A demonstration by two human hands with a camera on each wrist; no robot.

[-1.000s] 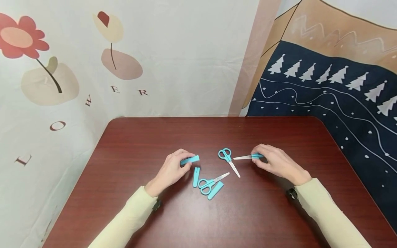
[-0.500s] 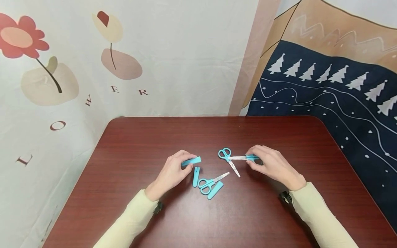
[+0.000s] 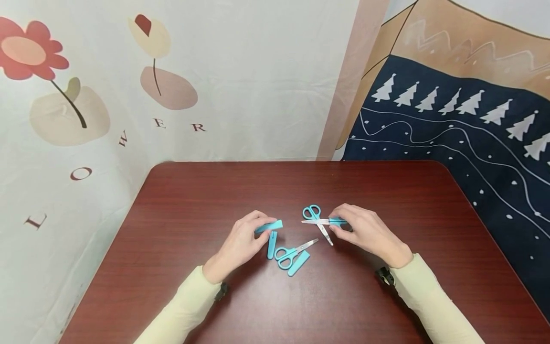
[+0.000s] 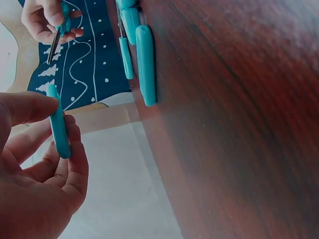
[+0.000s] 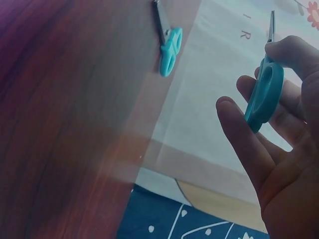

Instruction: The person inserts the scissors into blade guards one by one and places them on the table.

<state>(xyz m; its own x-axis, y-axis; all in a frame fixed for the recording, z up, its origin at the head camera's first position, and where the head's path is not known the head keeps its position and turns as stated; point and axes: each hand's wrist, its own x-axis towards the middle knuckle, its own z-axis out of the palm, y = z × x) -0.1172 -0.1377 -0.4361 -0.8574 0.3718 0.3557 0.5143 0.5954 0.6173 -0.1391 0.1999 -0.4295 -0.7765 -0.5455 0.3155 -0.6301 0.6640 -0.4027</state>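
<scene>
so the reddish-brown table (image 3: 206, 191) is sitting against a pale flower-print cloth (image 3: 258, 95), with a navy tree-print cloth (image 3: 472, 165) hanging on the right. left hand (image 3: 241, 242) is pinching a blue cap (image 3: 273, 225), right hand (image 3: 372, 232) is gripping the held scissors (image 3: 337, 221) by the handle, blades pointing left. far scissors (image 3: 326, 235) are lying under those blades; a left cap (image 3: 272, 245) and right cap (image 3: 299, 263) are flanking the near scissors (image 3: 290, 253). both hands are hovering above the wood, arms angling inward from the near side.
</scene>
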